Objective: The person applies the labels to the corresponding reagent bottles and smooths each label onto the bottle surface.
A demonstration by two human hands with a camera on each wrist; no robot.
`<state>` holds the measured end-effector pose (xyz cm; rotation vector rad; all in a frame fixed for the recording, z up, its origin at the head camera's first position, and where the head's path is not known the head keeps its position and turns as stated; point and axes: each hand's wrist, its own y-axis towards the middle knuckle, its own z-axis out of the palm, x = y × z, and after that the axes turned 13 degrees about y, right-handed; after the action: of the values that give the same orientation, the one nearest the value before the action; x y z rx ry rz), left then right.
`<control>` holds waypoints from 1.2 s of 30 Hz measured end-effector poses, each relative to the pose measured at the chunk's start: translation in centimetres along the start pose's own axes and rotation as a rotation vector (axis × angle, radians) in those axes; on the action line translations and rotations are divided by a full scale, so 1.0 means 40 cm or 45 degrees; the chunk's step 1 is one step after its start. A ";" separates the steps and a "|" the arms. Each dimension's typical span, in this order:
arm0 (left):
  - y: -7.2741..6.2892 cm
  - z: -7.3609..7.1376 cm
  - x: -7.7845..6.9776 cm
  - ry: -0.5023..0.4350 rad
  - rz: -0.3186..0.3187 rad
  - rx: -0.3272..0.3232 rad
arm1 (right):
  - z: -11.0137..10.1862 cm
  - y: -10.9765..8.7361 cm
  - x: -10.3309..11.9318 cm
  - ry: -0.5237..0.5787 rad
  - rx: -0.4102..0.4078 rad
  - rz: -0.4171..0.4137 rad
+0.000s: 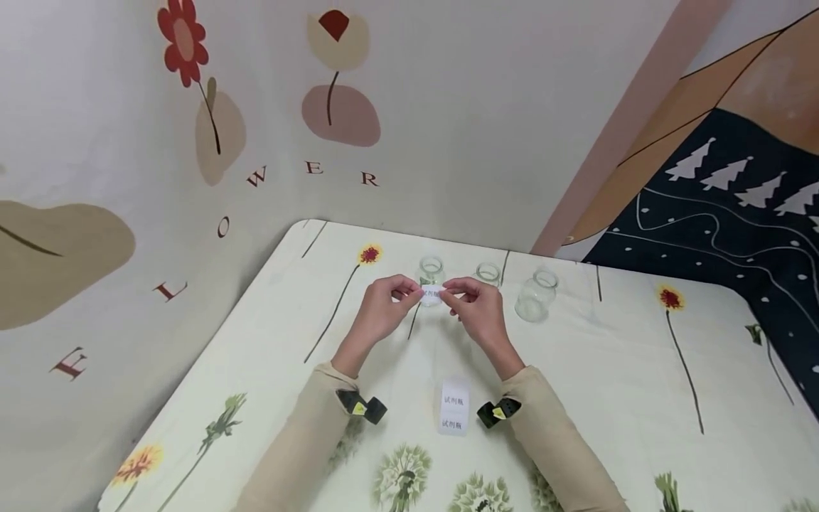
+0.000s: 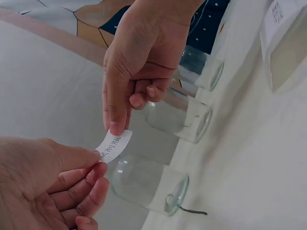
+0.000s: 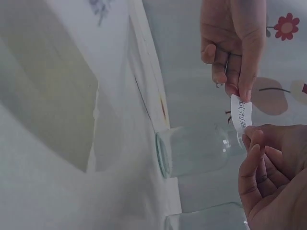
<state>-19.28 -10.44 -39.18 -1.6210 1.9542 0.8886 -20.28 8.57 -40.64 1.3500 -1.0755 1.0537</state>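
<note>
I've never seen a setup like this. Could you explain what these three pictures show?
There's no machine working here, just a person, bare-handed. The wide picture comes from a head-worn camera; the close-ups come from the wrist cameras, one per arm. The left hand and right hand pinch opposite ends of a small white label bearing written characters. Three clear glass jars stand on the flower-patterned tablecloth, and a label strip lies between the forearms.
</note>
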 end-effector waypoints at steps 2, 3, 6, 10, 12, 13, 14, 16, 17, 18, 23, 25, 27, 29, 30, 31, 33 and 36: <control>0.003 0.007 0.010 0.002 -0.027 -0.001 | 0.004 0.004 -0.013 -0.001 0.011 0.014; 0.005 0.010 0.014 0.002 -0.035 -0.005 | 0.005 0.006 -0.018 -0.001 0.017 0.016; 0.012 0.017 0.023 -0.008 -0.039 -0.020 | 0.008 0.011 -0.027 -0.002 0.028 0.006; 0.017 0.025 0.030 -0.022 -0.034 -0.028 | 0.008 0.012 -0.036 0.011 0.004 0.000; 0.019 0.028 0.032 -0.024 -0.038 -0.033 | 0.008 0.013 -0.039 0.015 0.000 0.009; 0.021 0.029 0.033 -0.023 -0.040 -0.039 | 0.008 0.014 -0.041 0.019 0.002 0.010; 0.021 0.030 0.033 -0.020 -0.043 -0.047 | 0.009 0.015 -0.043 0.020 0.005 0.008; 0.023 0.031 0.035 -0.013 -0.049 -0.062 | 0.010 0.017 -0.044 0.022 0.014 0.003; 0.024 0.031 0.036 -0.007 -0.052 -0.068 | 0.011 0.018 -0.045 0.023 0.018 0.003; 0.024 0.032 0.037 0.000 -0.055 -0.072 | 0.012 0.018 -0.045 0.025 0.020 0.001; 0.023 0.038 0.045 0.017 -0.073 -0.091 | 0.014 0.018 -0.049 0.022 0.014 0.005; 0.024 0.040 0.047 0.018 -0.072 -0.104 | 0.015 0.018 -0.049 0.026 0.005 0.004; 0.024 0.042 0.049 0.018 -0.069 -0.117 | 0.017 0.019 -0.051 0.033 -0.004 0.003; 0.024 0.044 0.050 0.020 -0.066 -0.128 | 0.019 0.018 -0.053 0.036 -0.015 0.003; 0.024 0.045 0.050 0.021 -0.066 -0.132 | 0.021 0.018 -0.053 0.036 -0.022 0.004; 0.024 0.047 0.051 0.025 -0.066 -0.134 | 0.022 0.019 -0.055 0.034 -0.028 0.006; 0.024 0.048 0.051 0.026 -0.071 -0.133 | 0.024 0.019 -0.057 0.027 -0.038 0.004; 0.026 0.050 0.050 0.028 -0.077 -0.127 | 0.024 0.020 -0.058 0.012 -0.048 0.001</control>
<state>-20.82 -10.27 -41.76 -1.7436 1.8922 0.9622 -21.53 7.68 -42.80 1.3134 -1.0838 1.0340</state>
